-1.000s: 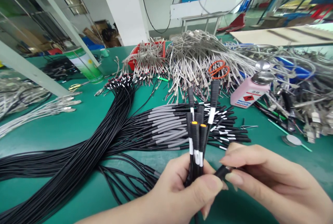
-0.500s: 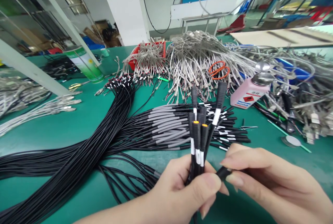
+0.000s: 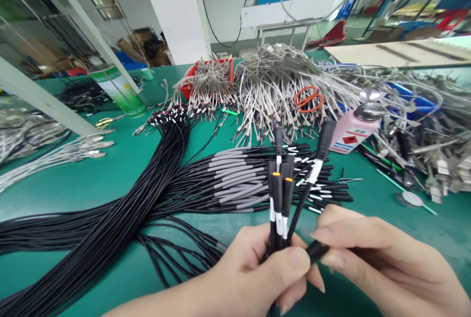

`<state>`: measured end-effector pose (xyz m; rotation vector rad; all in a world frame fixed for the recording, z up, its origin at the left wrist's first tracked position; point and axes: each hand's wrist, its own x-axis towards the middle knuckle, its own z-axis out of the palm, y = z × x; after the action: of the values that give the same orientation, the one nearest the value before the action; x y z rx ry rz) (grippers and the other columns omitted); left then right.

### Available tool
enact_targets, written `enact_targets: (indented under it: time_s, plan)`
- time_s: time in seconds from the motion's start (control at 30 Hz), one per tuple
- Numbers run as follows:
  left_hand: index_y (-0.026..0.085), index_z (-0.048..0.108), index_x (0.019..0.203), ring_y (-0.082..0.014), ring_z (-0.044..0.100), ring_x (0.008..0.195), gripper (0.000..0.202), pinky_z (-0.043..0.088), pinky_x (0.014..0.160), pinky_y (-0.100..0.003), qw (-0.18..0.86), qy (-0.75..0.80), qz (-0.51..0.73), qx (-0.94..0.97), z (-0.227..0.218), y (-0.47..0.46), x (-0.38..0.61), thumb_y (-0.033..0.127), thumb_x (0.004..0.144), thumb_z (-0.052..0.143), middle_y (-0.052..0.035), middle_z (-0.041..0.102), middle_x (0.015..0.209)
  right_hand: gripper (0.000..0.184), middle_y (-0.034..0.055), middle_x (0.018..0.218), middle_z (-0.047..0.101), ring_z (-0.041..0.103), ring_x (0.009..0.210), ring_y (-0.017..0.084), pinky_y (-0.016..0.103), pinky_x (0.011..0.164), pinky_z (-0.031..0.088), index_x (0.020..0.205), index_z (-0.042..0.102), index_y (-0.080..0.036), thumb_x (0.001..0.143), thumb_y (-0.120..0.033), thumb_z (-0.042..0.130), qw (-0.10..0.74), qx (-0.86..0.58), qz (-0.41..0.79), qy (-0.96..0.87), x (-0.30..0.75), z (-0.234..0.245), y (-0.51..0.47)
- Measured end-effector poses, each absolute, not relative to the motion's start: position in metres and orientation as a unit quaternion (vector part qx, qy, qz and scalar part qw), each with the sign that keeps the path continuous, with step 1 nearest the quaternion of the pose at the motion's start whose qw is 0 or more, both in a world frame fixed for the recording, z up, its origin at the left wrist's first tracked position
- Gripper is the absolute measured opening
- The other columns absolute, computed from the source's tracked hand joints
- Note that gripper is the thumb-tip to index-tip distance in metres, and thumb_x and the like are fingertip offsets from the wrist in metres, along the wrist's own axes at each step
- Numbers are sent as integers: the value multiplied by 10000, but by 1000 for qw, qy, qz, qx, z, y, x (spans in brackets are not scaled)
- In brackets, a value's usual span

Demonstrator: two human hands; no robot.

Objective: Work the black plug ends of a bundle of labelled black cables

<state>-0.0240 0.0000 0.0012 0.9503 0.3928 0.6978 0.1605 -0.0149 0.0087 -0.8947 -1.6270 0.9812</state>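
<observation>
My left hand (image 3: 265, 270) is closed around several black cables (image 3: 278, 204), whose connector ends point upward with white labels below them. Two of these ends show orange faces. One longer connector (image 3: 325, 140) leans away to the right of the bunch. Between my left thumb and fingers lies another black connector (image 3: 316, 250), pointing to the right. My right hand (image 3: 386, 253) pinches the outer end of that connector between thumb and index finger. Whatever sits inside its fingertips is hidden.
Black cables (image 3: 121, 233) with grey sleeves (image 3: 235, 179) cover the green table (image 3: 59, 189). Behind lie grey cables (image 3: 279, 81), a red bin (image 3: 189, 84) and orange-handled scissors (image 3: 309, 99). A pink bottle (image 3: 351, 133) and a round disc (image 3: 410, 199) are at right.
The longer connector in the bunch has tipped further to the right. My hands stay nearly in place, with the right hand still on the end of the same connector.
</observation>
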Motion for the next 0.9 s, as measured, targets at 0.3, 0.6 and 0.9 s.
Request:
enact_targets:
  time_s: [0.3, 0.6, 0.9]
  plan:
    - [133, 601, 807, -42, 318, 413, 318, 293, 509, -221, 816, 179, 341, 432, -1, -1, -23, 417, 945, 572, 71, 420, 498, 222, -35, 796, 724, 702, 614, 140, 224, 574, 588, 1045, 702, -391, 889, -236, 678, 467, -395, 440, -658, 164, 13, -15]
    - [124, 611, 803, -45, 304, 404, 323, 266, 475, -218, 829, 167, 325, 423, 0, -1, -24, 399, 961, 548, 74, 393, 481, 305, -28, 681, 696, 654, 572, 150, 228, 522, 546, 1031, 745, -381, 840, -147, 708, 496, -353, 403, -684, 164, 12, -17]
    - [121, 605, 788, -38, 310, 401, 335, 276, 476, -209, 832, 158, 327, 420, -1, -1, -23, 411, 951, 565, 74, 397, 476, 286, -45, 776, 709, 675, 620, 138, 209, 554, 572, 1037, 712, -437, 836, -234, 735, 474, -403, 413, -665, 166, 14, -17]
